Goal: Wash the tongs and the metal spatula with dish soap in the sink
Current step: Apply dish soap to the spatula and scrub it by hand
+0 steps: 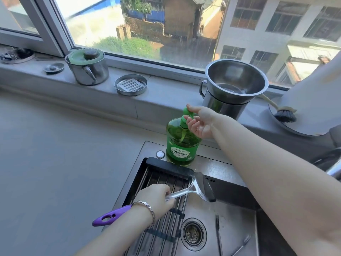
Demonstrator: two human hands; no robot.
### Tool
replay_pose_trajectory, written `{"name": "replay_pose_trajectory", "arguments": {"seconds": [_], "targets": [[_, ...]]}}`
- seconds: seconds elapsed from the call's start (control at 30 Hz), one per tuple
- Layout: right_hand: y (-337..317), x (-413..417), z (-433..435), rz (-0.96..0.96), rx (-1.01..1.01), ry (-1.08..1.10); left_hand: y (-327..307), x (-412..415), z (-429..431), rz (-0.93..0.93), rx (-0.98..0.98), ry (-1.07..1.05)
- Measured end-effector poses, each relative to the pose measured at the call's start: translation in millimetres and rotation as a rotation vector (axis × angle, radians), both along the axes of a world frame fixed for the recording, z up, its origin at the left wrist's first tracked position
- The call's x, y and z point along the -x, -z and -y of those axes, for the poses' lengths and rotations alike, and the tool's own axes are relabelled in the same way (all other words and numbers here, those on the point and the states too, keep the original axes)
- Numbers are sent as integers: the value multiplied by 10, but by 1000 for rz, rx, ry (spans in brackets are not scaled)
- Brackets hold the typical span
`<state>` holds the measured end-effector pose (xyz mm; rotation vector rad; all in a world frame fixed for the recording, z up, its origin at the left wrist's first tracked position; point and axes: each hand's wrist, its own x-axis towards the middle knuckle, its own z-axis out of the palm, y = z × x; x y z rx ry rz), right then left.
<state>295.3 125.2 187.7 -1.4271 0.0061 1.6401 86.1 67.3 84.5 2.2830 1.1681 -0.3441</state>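
On the window sill's left part stands a lidded steel pot [86, 69], with a round strainer tray [130, 85] to its right. Over the left side of the sink [212, 164] lies a slatted drying rack [167, 175]. Above it the left hand [156, 198] is wrapped tightly round the shaft of the metal spatula [200, 185]. The spatula's long axis runs from the purple handle at the sink's front left up to the blade, which points toward the back right, over the basin. The green dish soap bottle [181, 145] stands upright on the sink's back rim. The right hand [199, 122] holds its pump, thumb on top and fingers curled underneath. The tongs [218, 235] lie on the basin floor just right of the drain [193, 233], running front to back with the arms spread toward the back. Stacked steel pots [234, 85] stand on the sill's right part.
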Motion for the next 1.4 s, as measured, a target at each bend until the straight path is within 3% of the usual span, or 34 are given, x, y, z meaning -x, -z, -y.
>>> {"name": "replay_pose_trajectory", "arguments": {"seconds": [0.27, 0.4, 0.53, 0.6, 0.67, 0.73, 0.8, 0.87, 0.93, 1.07, 1.2, 1.33, 1.4], "targets": [[-36, 117, 114, 102, -30, 84, -97, 39, 62, -4, -14, -7], [102, 158, 662, 187, -95, 228, -211, 104, 102, 6, -54, -25], [455, 302, 1465, 413, -118, 331, -306, 130, 243, 90, -33, -40], [552, 393, 1843, 650, -148, 204, -349, 132, 360, 157, -22, -45], [633, 583, 2233, 983, -262, -150, -398, 121, 499, 226, -17, -39], [718, 766, 2554, 1442, -409, -591, -438, 104, 632, 263, -34, -4], [829, 703, 2733, 1720, -449, -790, -478, 104, 759, 283, -52, 32], [741, 526, 2784, 1611, -254, -646, -503, 118, 882, 320, -46, 58], [679, 432, 2827, 1536, -203, -585, -521, 143, 988, 347, -57, 95], [644, 639, 2947, 1595, -401, -931, -519, 211, 1096, 349, -49, 122], [580, 378, 3019, 1496, -245, -724, -487, 245, 1193, 410, -52, 123], [645, 728, 3088, 1676, -523, -1013, -431, 240, 1221, 384, -89, 138], [683, 634, 3102, 1656, -479, -949, -406, 241, 1229, 415, -80, 114]]}}
